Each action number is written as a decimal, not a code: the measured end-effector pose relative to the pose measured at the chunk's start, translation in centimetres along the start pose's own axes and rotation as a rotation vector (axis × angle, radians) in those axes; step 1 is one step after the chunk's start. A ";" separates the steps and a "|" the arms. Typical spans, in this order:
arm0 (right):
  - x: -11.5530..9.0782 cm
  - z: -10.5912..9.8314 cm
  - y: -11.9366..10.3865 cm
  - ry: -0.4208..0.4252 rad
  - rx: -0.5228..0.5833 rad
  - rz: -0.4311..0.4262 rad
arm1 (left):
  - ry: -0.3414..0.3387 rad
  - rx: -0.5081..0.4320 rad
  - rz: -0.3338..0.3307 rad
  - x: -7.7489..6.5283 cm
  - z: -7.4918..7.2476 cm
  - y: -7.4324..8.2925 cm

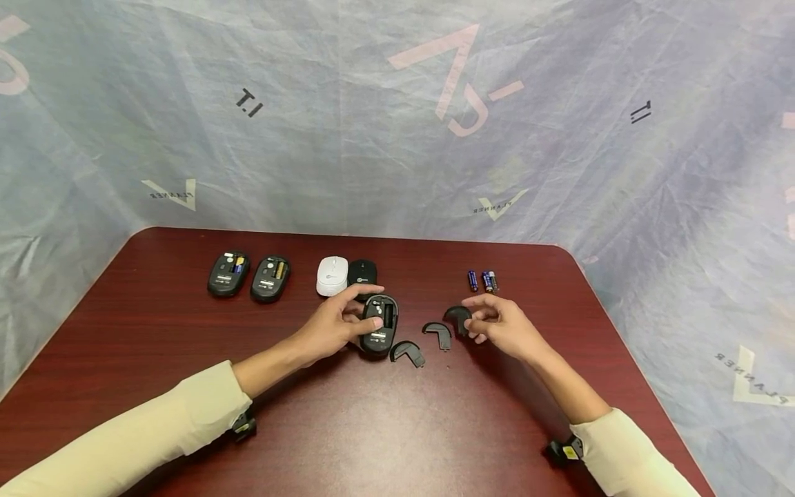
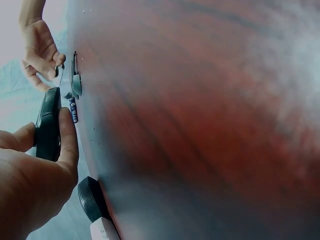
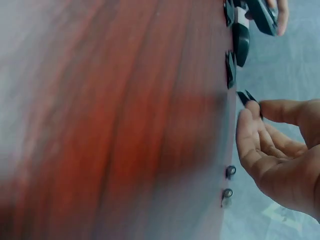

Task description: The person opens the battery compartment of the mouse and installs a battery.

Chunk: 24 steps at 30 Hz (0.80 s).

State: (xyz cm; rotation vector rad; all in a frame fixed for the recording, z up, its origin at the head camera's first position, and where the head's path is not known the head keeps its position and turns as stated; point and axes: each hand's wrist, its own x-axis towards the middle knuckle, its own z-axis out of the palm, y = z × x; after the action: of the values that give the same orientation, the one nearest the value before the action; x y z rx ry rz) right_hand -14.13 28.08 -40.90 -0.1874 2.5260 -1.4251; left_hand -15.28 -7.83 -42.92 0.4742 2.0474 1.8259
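My left hand (image 1: 326, 328) grips a black computer mouse (image 1: 377, 342) with its underside facing the head camera, the thumb lying across it. Its battery slot is uncovered and looks dark, with no battery visible inside. To the right, my right hand (image 1: 511, 330) pinches a curved black battery cover (image 1: 458, 318) between thumb and fingers. Two similar covers lie on the table between the hands, one nearer (image 1: 408, 353) and one farther back (image 1: 438, 335). In the left wrist view the held mouse (image 2: 48, 125) appears edge-on, above the table surface.
Two overturned black mice, one far left (image 1: 228, 275) and another beside it (image 1: 270, 279), have batteries in their slots. A white mouse (image 1: 332, 276) and a black mouse (image 1: 363, 271) stand upright behind my left hand. Blue batteries (image 1: 473, 280) lie at the back right of the brown table (image 1: 397, 428).
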 end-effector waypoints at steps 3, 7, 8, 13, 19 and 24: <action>-0.2 -0.4 0.2 -0.038 0.016 0.034 | 0.004 -0.003 0.010 0.0 -0.1 -0.2; -0.5 -0.6 0.4 -0.065 0.063 0.066 | 0.009 -0.008 0.008 0.0 -0.2 -0.1; -0.5 -0.6 0.4 -0.068 0.073 0.075 | 0.009 -0.010 0.006 0.0 -0.3 -0.1; -0.5 -0.6 0.5 -0.064 0.072 0.097 | -0.004 -0.019 -0.011 -0.1 -0.5 -0.2; -0.3 -0.7 0.7 -0.045 -0.010 0.107 | -0.017 0.013 -0.024 -0.3 -0.7 -0.3; -0.2 -0.9 0.9 -0.041 -0.060 0.109 | -0.023 0.009 -0.019 -0.3 -0.7 -0.5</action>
State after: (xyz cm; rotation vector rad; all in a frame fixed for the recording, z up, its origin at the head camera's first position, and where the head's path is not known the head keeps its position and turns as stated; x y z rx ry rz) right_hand -14.15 29.33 -41.24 -0.0864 2.5065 -1.2929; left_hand -15.37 -8.64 -43.30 0.4742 2.0384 1.7926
